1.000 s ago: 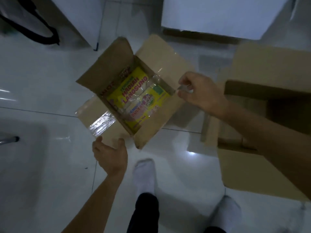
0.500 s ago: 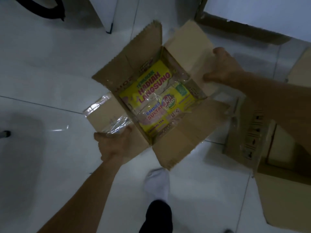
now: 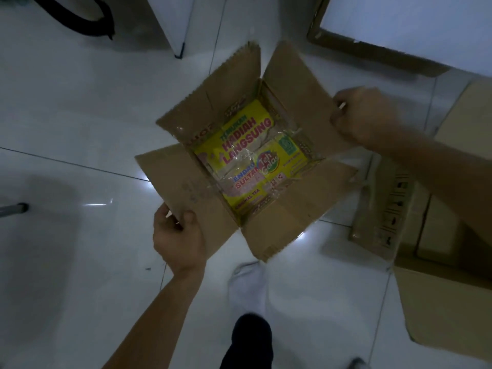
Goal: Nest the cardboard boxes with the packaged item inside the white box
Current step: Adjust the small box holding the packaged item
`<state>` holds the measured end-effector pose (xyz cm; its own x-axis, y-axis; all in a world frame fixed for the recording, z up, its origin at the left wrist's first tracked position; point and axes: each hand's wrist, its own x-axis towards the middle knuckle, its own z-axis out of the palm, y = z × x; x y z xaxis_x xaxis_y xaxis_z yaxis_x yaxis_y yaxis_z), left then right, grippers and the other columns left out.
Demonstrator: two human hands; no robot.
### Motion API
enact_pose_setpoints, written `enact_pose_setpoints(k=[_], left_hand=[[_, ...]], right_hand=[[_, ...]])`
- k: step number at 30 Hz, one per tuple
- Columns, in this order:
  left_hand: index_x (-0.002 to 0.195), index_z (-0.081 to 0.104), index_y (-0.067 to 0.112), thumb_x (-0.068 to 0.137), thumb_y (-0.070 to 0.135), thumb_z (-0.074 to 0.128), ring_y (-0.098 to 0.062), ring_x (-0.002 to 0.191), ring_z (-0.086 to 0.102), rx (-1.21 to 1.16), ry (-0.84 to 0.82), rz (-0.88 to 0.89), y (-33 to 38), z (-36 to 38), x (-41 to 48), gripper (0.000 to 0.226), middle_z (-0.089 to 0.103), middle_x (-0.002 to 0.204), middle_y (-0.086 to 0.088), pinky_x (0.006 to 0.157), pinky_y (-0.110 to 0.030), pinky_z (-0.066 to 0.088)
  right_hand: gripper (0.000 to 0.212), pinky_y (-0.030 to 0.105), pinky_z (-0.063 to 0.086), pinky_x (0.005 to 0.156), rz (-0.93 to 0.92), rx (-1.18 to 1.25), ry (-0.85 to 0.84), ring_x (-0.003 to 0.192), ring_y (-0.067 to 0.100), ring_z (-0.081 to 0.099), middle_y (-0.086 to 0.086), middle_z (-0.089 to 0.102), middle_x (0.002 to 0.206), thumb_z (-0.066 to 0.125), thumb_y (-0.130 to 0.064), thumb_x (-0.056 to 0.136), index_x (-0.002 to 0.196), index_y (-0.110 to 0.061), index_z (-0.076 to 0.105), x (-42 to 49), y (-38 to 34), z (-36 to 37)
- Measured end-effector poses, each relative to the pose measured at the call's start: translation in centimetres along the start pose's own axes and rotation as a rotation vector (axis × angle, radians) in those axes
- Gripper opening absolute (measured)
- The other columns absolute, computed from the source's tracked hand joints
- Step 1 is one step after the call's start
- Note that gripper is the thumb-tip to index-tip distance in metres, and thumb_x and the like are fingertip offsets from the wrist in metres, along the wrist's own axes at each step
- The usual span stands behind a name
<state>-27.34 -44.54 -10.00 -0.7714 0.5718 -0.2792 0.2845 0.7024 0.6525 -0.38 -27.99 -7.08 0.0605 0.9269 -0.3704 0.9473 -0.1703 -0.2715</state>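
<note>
Dim, bluish and soft, with glare spots on the glossy floor [image 3: 80,129].

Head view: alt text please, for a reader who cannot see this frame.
Two bare hands hold an open cardboard box by opposite flaps above a white tiled floor, left hand near, right hand far. A yellow tea packet lies flat inside. A larger open box sits at right, a white box at top.

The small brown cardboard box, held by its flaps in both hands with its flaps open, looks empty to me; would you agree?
Not quite: the head view shows the small brown cardboard box holds a yellow packaged item. The left hand and right hand do grip its open flaps.
</note>
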Motion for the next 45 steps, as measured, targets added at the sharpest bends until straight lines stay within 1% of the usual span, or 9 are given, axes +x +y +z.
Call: enact_pose_setpoints(k=[4, 8, 11, 14, 19, 30, 36, 40, 45], left_hand=[[0.105, 0.067, 0.004, 0.087, 0.010, 0.058, -0.016, 0.068, 0.056, -0.015, -0.055, 0.156, 1.3, -0.4, -0.9, 0.022, 0.063, 0.078, -0.004, 0.057, 0.002, 0.035], [0.101, 0.071, 0.007, 0.083, 0.014, 0.053, -0.024, 0.068, 0.063, 0.086, -0.053, 0.357, 2.0, -0.1, 2.7, 0.026, 0.071, 0.078, -0.014, 0.062, -0.024, 0.045], [0.104, 0.071, 0.008, 0.082, 0.011, 0.048, -0.024, 0.068, 0.064, 0.178, -0.089, 0.492, 3.2, -0.3, 4.9, 0.031, 0.071, 0.081, -0.009, 0.061, -0.023, 0.043], [0.105, 0.070, 0.010, 0.082, 0.005, 0.047, -0.018, 0.063, 0.057, 0.200, -0.154, 0.591, 4.2, -0.3, 5.0, 0.033, 0.062, 0.074, -0.003, 0.059, -0.025, 0.044], [0.105, 0.069, 0.007, 0.080, 0.001, 0.048, -0.020, 0.057, 0.051, 0.256, -0.174, 0.655, 4.7, -0.3, 5.5, 0.034, 0.063, 0.066, -0.015, 0.056, -0.022, 0.033], [0.115, 0.065, 0.006, 0.083, 0.002, 0.046, -0.020, 0.064, 0.051, 0.316, -0.211, 0.677, 4.8, -0.4, 6.7, 0.037, 0.071, 0.089, -0.024, 0.062, -0.023, 0.036], [0.117, 0.063, 0.004, 0.085, 0.005, 0.047, -0.024, 0.059, 0.052, 0.316, -0.215, 0.664, 4.8, -0.3, 6.3, 0.036, 0.070, 0.082, -0.024, 0.061, -0.025, 0.038], [0.129, 0.052, 0.002, 0.085, 0.010, 0.049, -0.037, 0.088, 0.064, 0.312, -0.224, 0.558, 4.8, -0.4, 6.0, 0.044, 0.068, 0.107, -0.025, 0.078, -0.035, 0.048], [0.139, 0.034, 0.008, 0.074, 0.018, 0.058, -0.036, 0.132, 0.034, 0.367, -0.155, 0.537, 4.4, -1.6, 3.8, 0.070, 0.041, 0.143, -0.018, 0.105, -0.050, 0.030]], right_hand=[[0.021, 0.042, 0.053, 0.078, 0.031, 0.035, -0.014, 0.092, 0.044, 0.062, 0.025, 0.068, 0.099, 0.054, -0.017, 0.079, 0.093, -0.010, 0.068, -3.5, -0.1, 1.0], [0.018, 0.043, 0.054, 0.078, 0.159, 0.187, -0.027, 0.088, 0.042, 0.064, 0.028, 0.069, 0.091, 0.055, -0.007, 0.075, 0.086, -0.001, 0.068, -7.1, 1.2, 2.2], [0.017, 0.035, 0.053, 0.072, 0.223, 0.320, -0.052, 0.085, 0.040, 0.065, 0.027, 0.070, 0.089, 0.052, -0.002, 0.077, 0.085, 0.004, 0.066, -9.8, 0.5, 3.4], [0.013, 0.024, 0.040, 0.060, 0.308, 0.393, -0.044, 0.083, 0.037, 0.064, 0.026, 0.069, 0.086, 0.049, -0.002, 0.079, 0.077, -0.004, 0.063, -12.5, 0.5, 4.6], [0.019, 0.048, 0.058, 0.068, 0.403, 0.515, -0.053, 0.078, 0.041, 0.066, 0.026, 0.068, 0.084, 0.048, -0.006, 0.081, 0.086, -0.001, 0.066, -14.1, 0.0, 6.6], [0.020, 0.048, 0.060, 0.064, 0.430, 0.548, -0.123, 0.076, 0.039, 0.069, 0.024, 0.069, 0.094, 0.051, -0.005, 0.086, 0.098, -0.001, 0.066, -14.8, 0.7, 6.5], [0.019, 0.049, 0.059, 0.070, 0.436, 0.548, -0.127, 0.084, 0.039, 0.068, 0.025, 0.070, 0.098, 0.052, -0.006, 0.086, 0.098, -0.001, 0.066, -14.7, 1.1, 6.3], [0.020, 0.046, 0.059, 0.072, 0.431, 0.530, -0.127, 0.084, 0.037, 0.068, 0.023, 0.070, 0.097, 0.051, -0.007, 0.086, 0.098, -0.001, 0.066, -14.7, 1.1, 6.1], [0.030, 0.032, 0.055, 0.071, 0.385, 0.458, -0.037, 0.086, 0.025, 0.065, 0.011, 0.069, 0.105, 0.054, -0.016, 0.086, 0.116, -0.011, 0.055, -15.6, 0.2, 4.3]])
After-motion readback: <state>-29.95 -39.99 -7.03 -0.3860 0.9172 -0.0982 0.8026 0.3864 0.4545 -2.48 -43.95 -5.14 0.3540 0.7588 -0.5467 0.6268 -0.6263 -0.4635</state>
